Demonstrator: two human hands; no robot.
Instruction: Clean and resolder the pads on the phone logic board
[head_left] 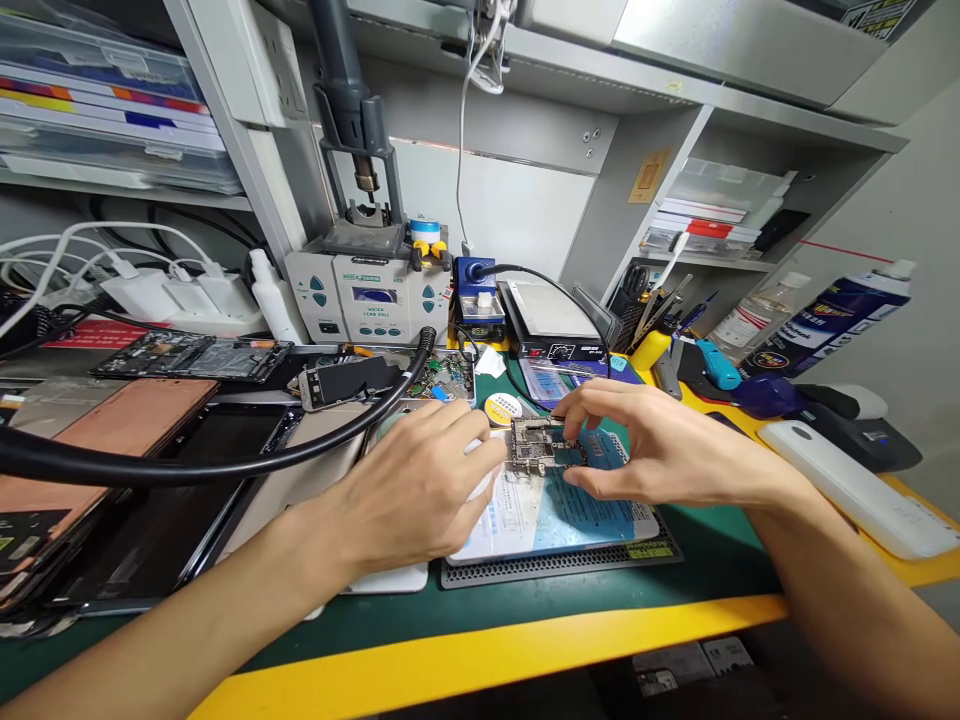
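Note:
A small phone circuit board (534, 448) is held just above a white-and-blue printed pad (517, 515). My right hand (637, 440) grips it at its right side, with the thumb below and the fingers above. Close to the board's left edge is my left hand (427, 480), its fingers curled in a pinch. Something whitish shows between those fingers, too hidden to name. Under the pad lies a grey perforated mat (555, 568) on the green work surface (720, 545). Behind the board sits a round yellow-and-white tin (502, 408).
A black hose (300, 465) arches across the left side, over phone parts and a black screen (172, 490). At the back stand a hot-air station (367, 295), a soldering station (478, 290) and a heating plate (551, 315). To the right are bottles, tools and a white power bank-like block (855, 490).

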